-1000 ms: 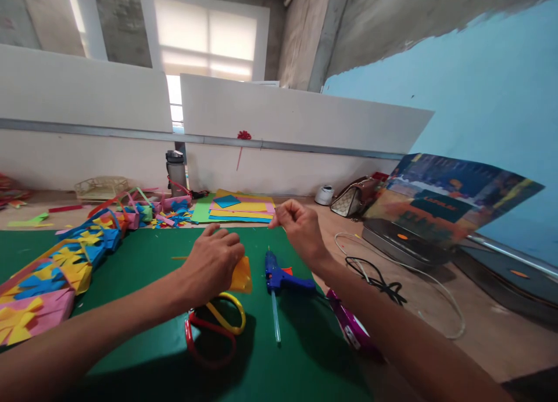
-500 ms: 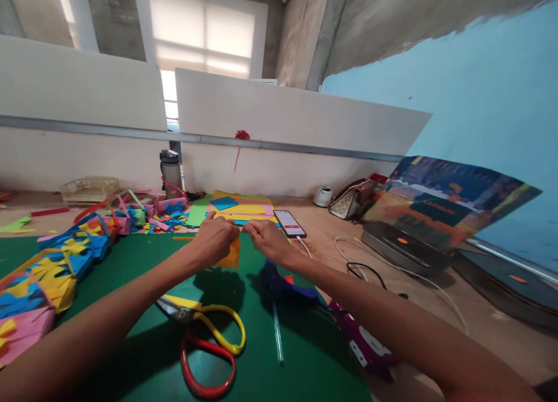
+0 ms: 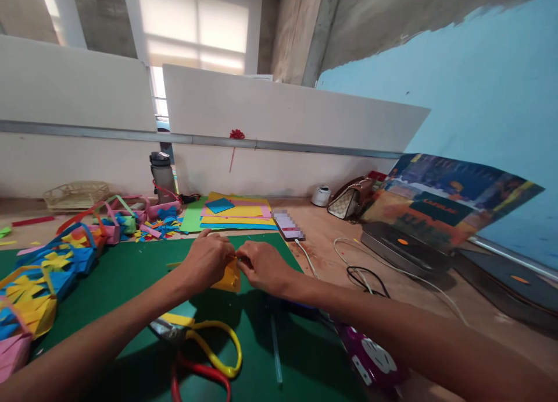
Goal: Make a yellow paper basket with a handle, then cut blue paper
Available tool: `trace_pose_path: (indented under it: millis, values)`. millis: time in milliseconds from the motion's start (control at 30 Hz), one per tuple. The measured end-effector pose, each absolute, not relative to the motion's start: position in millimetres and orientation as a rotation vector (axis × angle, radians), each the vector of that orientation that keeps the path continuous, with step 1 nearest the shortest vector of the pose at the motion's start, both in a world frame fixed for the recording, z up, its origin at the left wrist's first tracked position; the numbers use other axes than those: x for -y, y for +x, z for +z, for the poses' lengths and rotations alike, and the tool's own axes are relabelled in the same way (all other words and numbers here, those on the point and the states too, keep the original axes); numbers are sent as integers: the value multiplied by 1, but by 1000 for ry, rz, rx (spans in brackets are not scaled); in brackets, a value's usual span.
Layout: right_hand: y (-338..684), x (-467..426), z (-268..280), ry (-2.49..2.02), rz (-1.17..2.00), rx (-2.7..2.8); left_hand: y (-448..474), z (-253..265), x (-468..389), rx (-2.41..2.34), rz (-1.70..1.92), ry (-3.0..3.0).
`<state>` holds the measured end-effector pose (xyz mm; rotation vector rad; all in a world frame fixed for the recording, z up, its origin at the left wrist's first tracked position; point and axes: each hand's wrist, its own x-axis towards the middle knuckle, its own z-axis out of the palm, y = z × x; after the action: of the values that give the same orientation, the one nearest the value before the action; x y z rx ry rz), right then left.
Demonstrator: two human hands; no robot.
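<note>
My left hand (image 3: 208, 263) is closed on a folded piece of yellow-orange paper (image 3: 227, 278), which hangs below its fingers over the green mat (image 3: 143, 262). My right hand (image 3: 265, 268) meets it from the right, its fingers pinched at the paper's upper edge; the fingertips are partly hidden. Scissors (image 3: 209, 347) with one yellow and one red handle lie on the mat below my left forearm. Under my right wrist is a dark blue tool (image 3: 300, 309), mostly covered, with a clear glue stick (image 3: 276, 349) pointing out toward me.
Paper baskets (image 3: 56, 268) filled with cut paper line the left side. Coloured sheets (image 3: 239, 213), a phone (image 3: 288, 224) and a bottle (image 3: 163, 175) sit beyond the mat. To the right are cables (image 3: 361, 268), a purple power strip (image 3: 370, 355), a handbag (image 3: 349, 198) and dark cases (image 3: 401, 245).
Both hands have come lower and closer to me with the yellow paper. My right hand, apart from the paper before, now touches its upper edge. The view has shifted slightly.
</note>
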<state>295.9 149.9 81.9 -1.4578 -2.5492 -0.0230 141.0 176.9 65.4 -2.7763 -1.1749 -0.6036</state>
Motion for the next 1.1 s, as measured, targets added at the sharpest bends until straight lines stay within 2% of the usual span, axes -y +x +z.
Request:
trace_pose_path:
  millis: [267,833,1100]
  values:
    - [300,-149,84,-1502,-136,2621,145,59,-173,1147,-812,-2768]
    - [304,-148,72,-1299,-476,2806,149,61,-167,1146,-741,-2669]
    - [304,-136,78,-1335,-471,2755,151,61,-162,1082,-830,-2697]
